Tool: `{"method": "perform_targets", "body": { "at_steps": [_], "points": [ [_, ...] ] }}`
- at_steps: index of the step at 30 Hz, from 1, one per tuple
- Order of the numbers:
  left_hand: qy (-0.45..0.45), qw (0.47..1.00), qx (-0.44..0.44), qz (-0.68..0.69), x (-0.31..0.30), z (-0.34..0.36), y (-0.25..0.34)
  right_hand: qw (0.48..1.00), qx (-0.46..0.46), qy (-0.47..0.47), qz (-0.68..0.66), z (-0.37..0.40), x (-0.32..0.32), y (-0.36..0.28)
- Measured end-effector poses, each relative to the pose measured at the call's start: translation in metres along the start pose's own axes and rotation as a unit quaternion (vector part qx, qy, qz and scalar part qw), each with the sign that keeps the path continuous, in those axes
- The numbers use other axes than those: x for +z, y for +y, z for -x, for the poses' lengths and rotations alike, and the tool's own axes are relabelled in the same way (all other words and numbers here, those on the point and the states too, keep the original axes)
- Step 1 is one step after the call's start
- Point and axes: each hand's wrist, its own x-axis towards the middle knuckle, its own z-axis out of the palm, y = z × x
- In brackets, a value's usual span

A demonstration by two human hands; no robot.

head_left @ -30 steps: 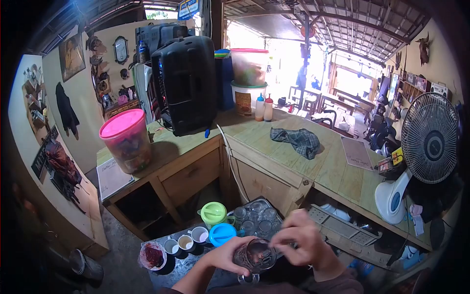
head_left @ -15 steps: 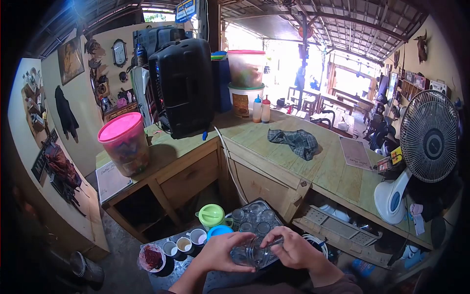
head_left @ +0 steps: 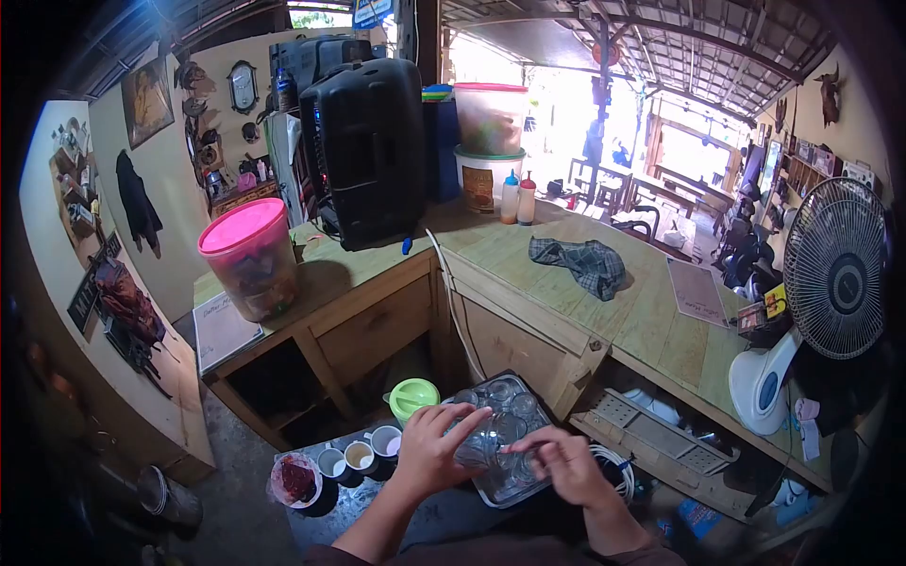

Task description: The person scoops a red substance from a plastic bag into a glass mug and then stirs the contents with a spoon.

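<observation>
On low surface below wooden counter (head_left: pixel 585 302): tray (head_left: pixel 500 498) is seen nearly filled with clear glasses. One glass (head_left: pixel 472 451) is gripped by left hand (head_left: pixel 429 453) at tray's left edge, not yet set down. Right hand (head_left: pixel 566 464) is held over near glasses, fingers curled; grip cannot be told. Placing is judged left.

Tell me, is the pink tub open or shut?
Shut: the lid sits flat on the tub, covering its whole top.

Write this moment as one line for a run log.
left hand: grips glass over tray | right hand: fingers at tray's near glasses | nearby: green lid, cups
</observation>
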Motion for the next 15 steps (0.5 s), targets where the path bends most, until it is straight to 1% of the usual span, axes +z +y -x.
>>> {"method": "perform_targets", "body": {
  "at_steps": [1,3,4,5,7,8,9,11,12,13,14,15],
  "points": [
    [0.0,1.0,-0.001,-0.001,0.003,0.001,-0.001,1.0,0.0,-0.001,-0.001,0.002,0.0,0.003],
    [0.008,1.0,-0.014,0.015,0.007,0.002,-0.004,0.994,0.018,0.042,-0.099,0.003,-0.005,0.008],
    [0.008,1.0,-0.015,0.015,0.008,0.004,-0.005,0.986,0.029,0.088,-0.137,0.005,-0.019,0.012],
    [0.012,1.0,-0.014,0.005,0.009,0.005,-0.006,0.986,0.029,0.087,-0.138,0.005,-0.022,0.015],
    [0.015,1.0,-0.015,-0.004,0.011,0.006,-0.005,0.989,0.063,0.065,-0.12,0.005,-0.025,0.017],
    [0.018,1.0,-0.009,-0.008,0.013,0.005,-0.004,0.986,0.123,0.019,-0.107,0.005,-0.013,0.014],
    [0.022,1.0,-0.004,-0.013,0.015,0.004,-0.002,0.981,0.139,-0.012,-0.135,0.003,0.001,0.011],
    [0.026,1.0,-0.009,-0.012,0.017,0.005,-0.002,0.972,0.169,0.021,-0.165,0.005,-0.003,0.008],
    [0.031,0.999,-0.016,-0.012,0.019,0.006,-0.003,0.972,0.168,0.021,-0.164,0.007,-0.012,0.009],
    [0.031,0.999,-0.017,-0.012,0.021,0.008,-0.004,0.965,0.157,0.067,-0.198,0.009,-0.025,0.011],
    [0.055,0.998,-0.029,-0.016,0.024,0.009,-0.006,0.955,0.145,0.113,-0.233,0.01,-0.032,0.012],
    [0.078,0.996,-0.042,-0.021,0.025,0.01,-0.007,0.955,0.145,0.112,-0.233,0.01,-0.024,0.009]
  ]
}}
